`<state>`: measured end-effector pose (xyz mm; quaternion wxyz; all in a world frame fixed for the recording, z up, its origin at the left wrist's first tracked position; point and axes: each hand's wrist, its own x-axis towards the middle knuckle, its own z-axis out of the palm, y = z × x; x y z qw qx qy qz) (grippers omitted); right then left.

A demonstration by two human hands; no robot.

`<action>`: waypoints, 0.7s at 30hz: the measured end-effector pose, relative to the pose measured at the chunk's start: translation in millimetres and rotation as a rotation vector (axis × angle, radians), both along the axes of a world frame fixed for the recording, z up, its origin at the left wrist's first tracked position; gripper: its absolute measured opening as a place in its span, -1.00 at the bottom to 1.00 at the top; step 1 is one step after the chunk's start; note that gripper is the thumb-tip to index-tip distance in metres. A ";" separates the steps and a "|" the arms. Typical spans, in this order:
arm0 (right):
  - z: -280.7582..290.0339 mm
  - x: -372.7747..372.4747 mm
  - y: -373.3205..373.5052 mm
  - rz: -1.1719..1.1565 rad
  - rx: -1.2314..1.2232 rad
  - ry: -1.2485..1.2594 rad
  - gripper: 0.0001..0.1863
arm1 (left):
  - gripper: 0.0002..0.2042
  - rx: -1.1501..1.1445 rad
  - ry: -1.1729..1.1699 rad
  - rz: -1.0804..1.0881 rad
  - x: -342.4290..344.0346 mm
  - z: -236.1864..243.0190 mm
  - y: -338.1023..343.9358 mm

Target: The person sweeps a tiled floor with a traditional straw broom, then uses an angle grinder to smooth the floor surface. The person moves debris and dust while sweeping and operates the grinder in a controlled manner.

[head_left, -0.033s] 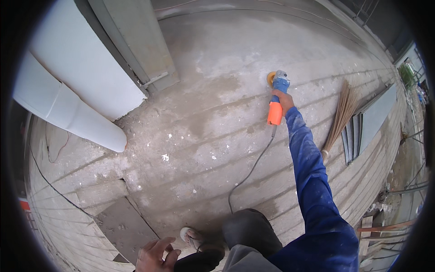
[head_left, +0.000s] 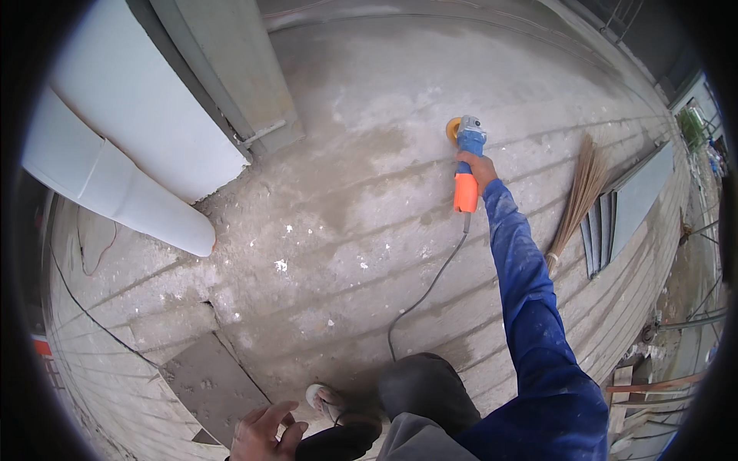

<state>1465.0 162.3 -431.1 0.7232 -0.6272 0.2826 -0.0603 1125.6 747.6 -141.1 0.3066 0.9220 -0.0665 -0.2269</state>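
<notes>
My right hand (head_left: 478, 169) is wrapped round the blue body of an angle grinder (head_left: 470, 142) at arm's length. The grinder has a grey head, a yellowish disc (head_left: 453, 129) on its left and an orange rear handle (head_left: 466, 192). A grey cord (head_left: 430, 290) trails from its end back toward my knee. At the lower edge my left hand (head_left: 265, 434) hangs with its fingers loosely bent and the thumb apart; nothing shows in it. Beside that hand lies a flat grey board (head_left: 211, 380) with dusty lumps on it.
Concrete floor (head_left: 323, 223) with grooves and white flecks spreads ahead. A twig broom (head_left: 578, 196) and leaning grey panels (head_left: 634, 207) are to the right. A white pipe (head_left: 131, 192) and a grey column (head_left: 238, 69) stand at the left. A thin dark cable (head_left: 96, 323) crosses the left side.
My right hand has shifted the angle grinder slightly to the left, its head a little farther away. My left hand stays where it was.
</notes>
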 end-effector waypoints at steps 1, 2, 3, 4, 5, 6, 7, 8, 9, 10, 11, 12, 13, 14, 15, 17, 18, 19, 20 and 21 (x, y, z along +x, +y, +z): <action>4.2 2.6 1.1 -0.025 0.018 0.017 -0.52 | -0.69 -0.014 -0.002 -0.015 1.1 -2.2 0.0; 7.8 7.1 4.0 -0.051 0.044 0.032 -0.50 | -0.69 -0.020 -0.005 -0.030 1.6 -1.1 2.0; 8.7 8.4 10.1 -0.076 0.069 0.048 -0.48 | -0.69 -0.026 -0.008 -0.045 0.8 0.0 4.5; 7.2 2.3 15.4 -0.122 0.097 0.061 -0.47 | -0.70 -0.016 -0.036 -0.083 -1.1 1.4 7.4; 10.2 1.2 11.8 -0.164 0.121 0.058 -0.46 | -0.70 -0.010 -0.081 -0.119 -1.5 3.8 10.1; 13.9 0.9 1.0 -0.207 0.130 0.059 -0.45 | -0.70 -0.020 -0.120 -0.153 -2.3 2.3 10.8; 15.1 5.7 -4.4 -0.218 0.127 0.030 -0.45 | -0.70 -0.016 -0.111 -0.092 -5.2 3.3 12.8; 7.9 4.1 -14.3 -0.236 0.117 0.013 -0.45 | -0.70 -0.020 -0.088 -0.037 -11.5 3.2 16.1; 5.3 7.5 -17.4 -0.246 0.117 -0.011 -0.45 | -0.70 -0.013 -0.073 0.024 -14.2 3.1 20.9; 6.4 5.2 -27.6 -0.270 0.115 -0.007 -0.45 | -0.71 -0.029 -0.044 0.030 -11.9 1.5 27.6; 3.7 0.4 -32.5 -0.290 0.129 -0.002 -0.45 | -0.71 -0.036 -0.039 0.061 -13.8 3.8 30.6; 0.4 -5.8 -32.5 -0.313 0.141 0.007 -0.44 | -0.71 -0.044 -0.031 0.090 -16.0 4.7 32.0; -7.4 -10.2 -26.8 -0.339 0.175 -0.002 -0.43 | -0.71 -0.052 -0.023 0.118 -18.0 6.1 33.9; -15.2 -17.8 -21.4 -0.365 0.202 -0.005 -0.42 | -0.70 -0.029 -0.013 0.129 -20.8 9.3 35.8; -15.7 -25.2 -37.5 -0.403 0.204 -0.022 -0.41 | -0.70 -0.032 -0.009 0.128 -19.8 11.0 36.5; -27.2 -39.9 -78.8 -0.400 0.189 -0.058 -0.38 | -0.70 -0.026 -0.019 0.113 -19.6 9.2 40.3; -29.4 -48.8 -92.4 -0.400 0.192 -0.043 -0.37 | -0.70 -0.009 -0.035 0.101 -22.2 8.0 45.4; -28.3 -55.6 -107.4 -0.402 0.190 -0.028 -0.37 | -0.69 0.003 -0.049 0.087 -24.2 5.1 48.4; -29.8 -60.4 -108.3 -0.413 0.223 -0.041 -0.38 | -0.70 0.001 -0.028 0.122 -26.1 4.2 50.8; -31.8 -62.8 -108.3 -0.433 0.225 -0.040 -0.37 | -0.70 -0.004 -0.007 0.156 -27.3 3.0 52.5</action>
